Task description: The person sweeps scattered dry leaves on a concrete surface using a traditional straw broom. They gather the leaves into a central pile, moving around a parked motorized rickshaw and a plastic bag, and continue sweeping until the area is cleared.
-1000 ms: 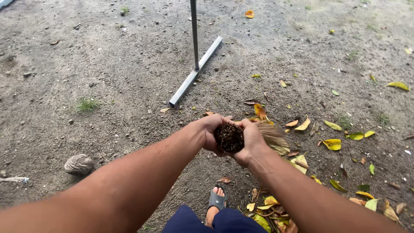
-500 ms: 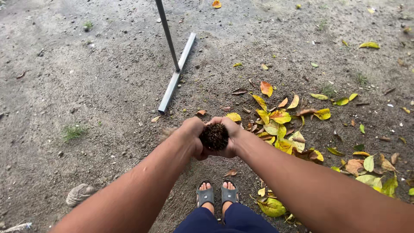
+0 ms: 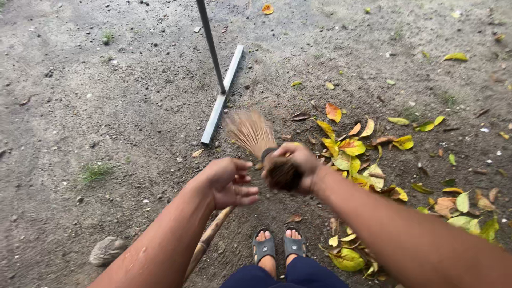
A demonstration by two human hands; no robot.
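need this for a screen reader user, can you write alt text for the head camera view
Seen from above, a person's right hand grips the bound end of a stick broom, bristles fanned toward bare dirt ground, while the open left hand hovers beside it. Yellow fallen leaves lie to the right, a metal stand ahead, sandalled feet below.

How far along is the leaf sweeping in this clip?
Done: the dirt ground on the left looks mostly free of leaves. In hand: the right hand grips a stick broom, bristles fanned toward the metal stand; the left hand is open beside it. Left: yellow leaves lie scattered on the right.
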